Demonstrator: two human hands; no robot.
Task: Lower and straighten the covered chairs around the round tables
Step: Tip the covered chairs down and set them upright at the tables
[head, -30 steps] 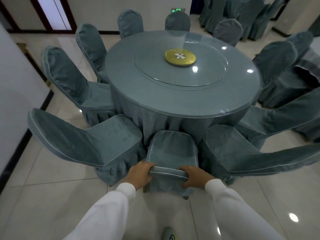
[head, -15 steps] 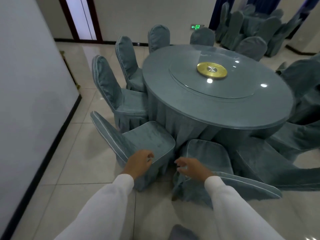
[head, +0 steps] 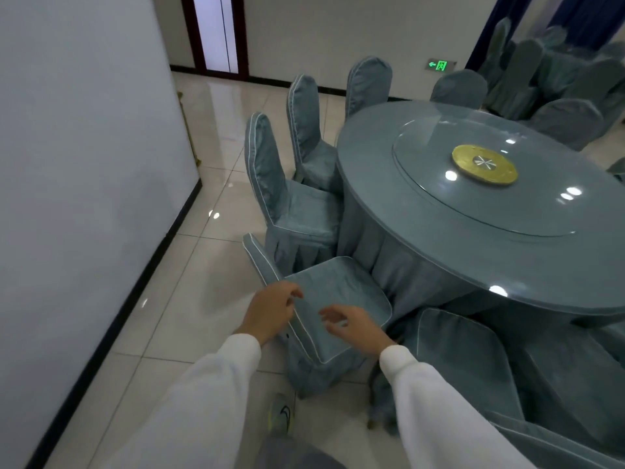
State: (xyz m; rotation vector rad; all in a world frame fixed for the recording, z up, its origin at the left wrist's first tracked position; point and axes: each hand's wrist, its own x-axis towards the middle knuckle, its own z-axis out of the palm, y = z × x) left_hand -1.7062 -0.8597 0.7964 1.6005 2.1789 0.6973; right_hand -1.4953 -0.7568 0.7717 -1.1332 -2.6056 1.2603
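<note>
Room, left to right: pale partition wall (head: 84,164) with dark skirting; glossy beige floor tiles (head: 189,299); dark-framed doorway (head: 216,32) at the far end; green exit sign (head: 439,65) low on the back wall; dark blue curtain (head: 575,15) at far right.

Round table (head: 422,238), grey-blue skirted cloth, glass turntable (head: 480,198) with gold centre disc (head: 484,164).

Covered chairs, grey-blue with white piping. Nearest chair (head: 341,299): tipped toward the table, seat front against the table skirt, backrest running from upper left to lower right toward the viewer. Second chair (head: 287,204) and third chair (head: 307,137) beyond: upright, facing the table.

Left hand (head: 270,311): fingers loosely curled, over the backrest edge, grip not discernible. Right hand (head: 351,324): fingers spread, just above the seat, holding nothing. White sleeves (head: 439,401). Shoe (head: 280,414) on the tiles below.
</note>
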